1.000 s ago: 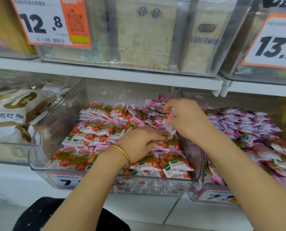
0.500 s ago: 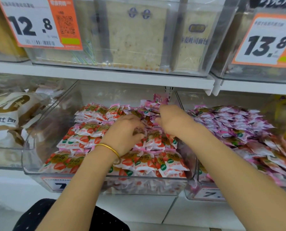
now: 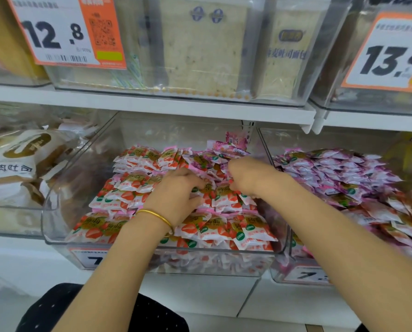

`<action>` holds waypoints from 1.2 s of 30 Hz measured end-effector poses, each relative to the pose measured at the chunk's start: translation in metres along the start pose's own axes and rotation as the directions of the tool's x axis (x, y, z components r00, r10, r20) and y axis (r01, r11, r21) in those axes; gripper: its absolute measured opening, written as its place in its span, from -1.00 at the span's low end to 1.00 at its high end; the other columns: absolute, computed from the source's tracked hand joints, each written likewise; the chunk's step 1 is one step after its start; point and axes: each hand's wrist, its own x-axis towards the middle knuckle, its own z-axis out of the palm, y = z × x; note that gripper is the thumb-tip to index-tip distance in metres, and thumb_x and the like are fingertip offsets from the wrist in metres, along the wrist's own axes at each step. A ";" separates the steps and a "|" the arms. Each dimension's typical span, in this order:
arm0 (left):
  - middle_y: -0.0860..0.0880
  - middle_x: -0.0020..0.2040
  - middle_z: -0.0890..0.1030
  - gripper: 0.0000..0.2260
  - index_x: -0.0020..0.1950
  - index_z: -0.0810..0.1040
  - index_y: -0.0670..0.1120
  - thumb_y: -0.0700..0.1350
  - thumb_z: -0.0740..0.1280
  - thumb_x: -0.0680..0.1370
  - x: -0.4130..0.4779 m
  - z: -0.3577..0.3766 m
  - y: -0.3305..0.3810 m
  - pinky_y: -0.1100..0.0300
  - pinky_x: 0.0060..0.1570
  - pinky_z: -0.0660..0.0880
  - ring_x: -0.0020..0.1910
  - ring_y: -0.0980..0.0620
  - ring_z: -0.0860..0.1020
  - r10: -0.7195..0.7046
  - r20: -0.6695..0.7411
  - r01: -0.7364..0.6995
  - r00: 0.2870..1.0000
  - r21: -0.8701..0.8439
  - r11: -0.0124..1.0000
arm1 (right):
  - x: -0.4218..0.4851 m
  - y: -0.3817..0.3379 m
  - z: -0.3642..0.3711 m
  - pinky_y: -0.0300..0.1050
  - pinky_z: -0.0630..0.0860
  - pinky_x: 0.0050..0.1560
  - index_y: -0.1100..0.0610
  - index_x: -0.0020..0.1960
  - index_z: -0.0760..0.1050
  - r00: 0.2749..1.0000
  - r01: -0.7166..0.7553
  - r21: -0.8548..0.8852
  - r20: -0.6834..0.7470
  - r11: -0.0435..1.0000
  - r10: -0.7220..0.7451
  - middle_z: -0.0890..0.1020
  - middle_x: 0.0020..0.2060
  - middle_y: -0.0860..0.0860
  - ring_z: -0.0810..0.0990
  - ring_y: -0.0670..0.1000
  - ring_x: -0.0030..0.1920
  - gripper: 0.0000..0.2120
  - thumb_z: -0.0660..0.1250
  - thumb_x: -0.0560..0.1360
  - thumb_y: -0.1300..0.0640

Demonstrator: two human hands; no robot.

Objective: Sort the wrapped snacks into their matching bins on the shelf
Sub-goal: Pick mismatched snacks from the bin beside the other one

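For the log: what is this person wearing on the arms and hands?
Both forearms are bare, with no sleeves or gloves in view. A thin gold bangle circles the wrist of the left hand; the right hand and wrist wear nothing visible. A dark, pale-dotted garment shows at the bottom edge.

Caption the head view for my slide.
Left hand and right hand reach among strawberry snack packets in the clear middle bin.

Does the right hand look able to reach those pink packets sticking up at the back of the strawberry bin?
Probably yes. The right hand is inside the middle bin, in front of the pink packets, which lie uncovered on top of the strawberry packets. The shelf above leaves open space over them.
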 end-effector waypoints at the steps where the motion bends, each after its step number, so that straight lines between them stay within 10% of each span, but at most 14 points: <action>1: -0.01 0.16 0.53 -0.77 0.16 0.59 -0.01 -0.08 0.36 0.51 -0.004 -0.006 -0.001 0.11 0.31 0.31 0.19 -0.01 0.46 0.011 -0.013 -0.012 1.000 -0.037 0.999 | 0.000 -0.002 0.000 -0.17 0.40 -0.38 0.22 0.12 0.44 0.999 -0.025 0.018 -0.025 1.000 0.026 0.39 -0.33 0.03 0.42 -0.02 -0.37 -0.82 0.25 0.53 0.33; 8: 0.25 -0.15 0.46 -0.74 0.20 0.59 -0.01 -0.17 0.35 0.52 -0.033 -0.030 0.006 0.65 -0.17 0.30 -0.19 0.38 0.43 0.086 0.293 0.015 0.952 -0.325 0.946 | -0.018 -0.006 0.007 -0.10 0.40 -0.23 0.16 -0.04 0.49 0.973 0.070 -0.018 -0.217 0.997 -0.072 0.55 -0.11 0.05 0.50 0.05 -0.15 -0.95 0.25 0.55 0.21; 18: -0.03 0.07 0.36 -0.67 0.28 0.49 0.04 0.02 0.34 0.52 -0.039 -0.020 0.019 0.31 0.07 0.33 0.09 -0.03 0.47 -0.063 0.327 0.110 0.943 -0.125 0.986 | -0.079 -0.008 0.031 -0.01 0.42 0.11 -0.12 0.34 0.35 0.970 0.245 0.090 -0.039 0.965 -0.242 0.33 0.01 -0.03 0.33 0.04 0.21 -0.52 0.19 0.48 -0.26; 22: -0.03 0.00 0.36 -0.71 0.19 0.51 -0.06 -0.01 0.36 0.51 -0.040 -0.013 0.026 0.28 -0.09 0.31 0.03 -0.06 0.49 -0.096 0.234 0.121 0.967 -0.096 0.988 | -0.080 -0.012 0.039 0.01 0.40 0.21 -0.10 0.39 0.29 0.977 0.210 0.124 -0.070 0.970 -0.202 0.35 0.22 0.01 0.28 0.07 0.29 -0.47 0.23 0.48 -0.23; 26: -0.07 -0.06 0.58 -0.79 0.08 0.57 -0.08 -0.02 0.37 0.51 -0.038 -0.018 0.019 0.40 -0.31 0.40 -0.19 0.03 0.55 -0.097 0.160 0.138 0.982 -0.270 0.953 | -0.078 -0.008 0.029 -0.05 0.47 0.04 0.00 0.22 0.52 0.979 0.200 0.247 -0.009 0.948 -0.204 0.47 -0.03 0.02 0.46 0.05 0.05 -0.65 0.26 0.51 -0.13; 31: -0.11 0.35 0.40 -0.63 0.36 0.44 -0.08 -0.05 0.28 0.56 -0.020 -0.013 0.004 0.14 0.34 0.26 0.35 -0.07 0.35 0.002 -0.068 -0.004 0.998 -0.043 0.999 | -0.060 -0.016 0.027 0.00 0.48 0.07 0.04 0.18 0.51 0.920 0.150 0.162 -0.385 0.975 -0.077 0.52 0.09 0.05 0.46 0.10 0.12 -0.76 0.17 0.58 0.04; 36: -0.07 0.50 0.21 -0.54 0.50 0.21 0.04 0.01 0.18 0.60 -0.010 0.008 -0.002 0.07 0.45 0.13 0.47 -0.10 0.16 0.011 0.159 -0.026 0.987 0.097 0.995 | -0.035 -0.020 0.052 0.13 0.34 0.28 0.05 0.44 0.24 0.985 0.047 0.088 -0.169 0.995 -0.032 0.31 0.37 0.11 0.24 0.21 0.37 -0.58 0.14 0.60 0.06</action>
